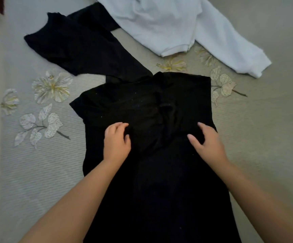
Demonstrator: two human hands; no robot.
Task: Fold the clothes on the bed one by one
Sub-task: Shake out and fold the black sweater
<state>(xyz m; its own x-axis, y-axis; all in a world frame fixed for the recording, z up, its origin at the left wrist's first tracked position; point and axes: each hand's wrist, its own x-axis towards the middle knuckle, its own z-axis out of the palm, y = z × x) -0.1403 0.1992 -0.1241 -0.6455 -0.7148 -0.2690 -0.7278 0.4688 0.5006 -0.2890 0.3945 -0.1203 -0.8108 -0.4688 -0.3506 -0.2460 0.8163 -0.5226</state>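
A black garment (142,106) lies spread on the bed in front of me, its top end pointing away and its middle bunched into wrinkles. My left hand (116,142) sits on its left-centre part, with curled fingers and thumb pinching a fold of the cloth. On the garment's right side rests my right hand (206,142), fingers laid fairly straight on the fabric and thumb spread out. A second black garment (82,44) lies crumpled at the upper left, and its lower corner touches the first one. A white long-sleeved top (168,21) lies at the back.
The bed cover (37,172) is grey-beige with printed pale flowers and leaves on both sides of the black garment. Bare cover stretches to the left and right of my arms. The white top's sleeve (233,48) reaches toward the right.
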